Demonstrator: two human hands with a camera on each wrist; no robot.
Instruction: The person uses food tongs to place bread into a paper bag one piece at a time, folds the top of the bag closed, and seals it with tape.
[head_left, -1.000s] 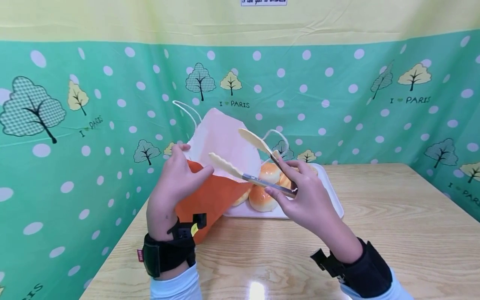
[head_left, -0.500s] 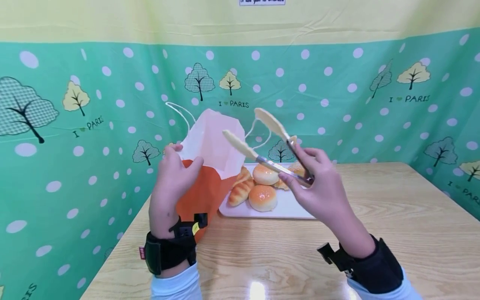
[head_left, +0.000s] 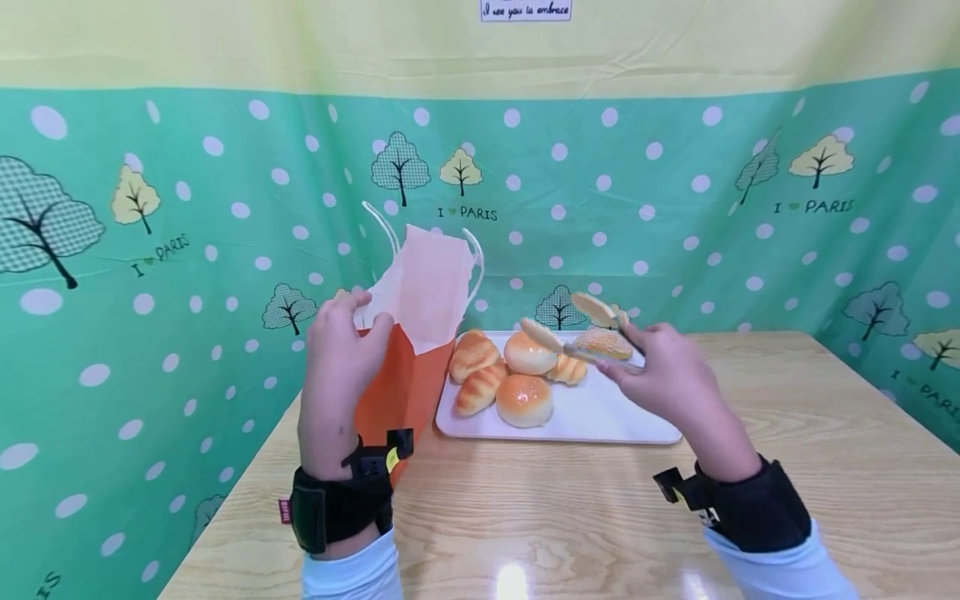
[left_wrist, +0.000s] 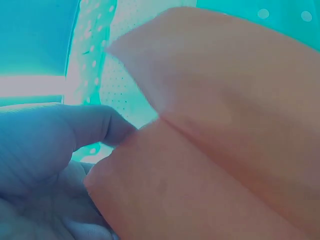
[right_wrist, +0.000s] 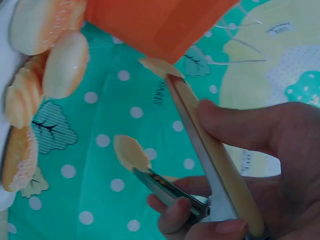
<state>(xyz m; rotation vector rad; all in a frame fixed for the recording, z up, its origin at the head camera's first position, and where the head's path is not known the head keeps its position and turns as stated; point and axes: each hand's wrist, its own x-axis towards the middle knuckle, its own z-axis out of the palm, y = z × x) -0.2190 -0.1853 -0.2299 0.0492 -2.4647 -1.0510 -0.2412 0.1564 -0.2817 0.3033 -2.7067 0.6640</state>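
My left hand pinches the near edge of an orange paper bag with a pale inside and white cord handles. In the left wrist view the thumb presses on the bag's edge. Tongs with pale tips and metal arms are held in my right hand, over the right part of the white tray. Their tips stand apart, and the right wrist view shows nothing between them. A sugar-topped bun lies behind the tongs, partly covered by them.
On the tray's left half sit two glossy round buns, one in front, a striped roll, a folded pastry and a ridged bread. The wooden table meets a green patterned curtain behind.
My right hand has carried the tongs from the bag's mouth rightward and down over the tray. The bag has tilted back more upright, uncovering the left breads. The left hand keeps its hold.
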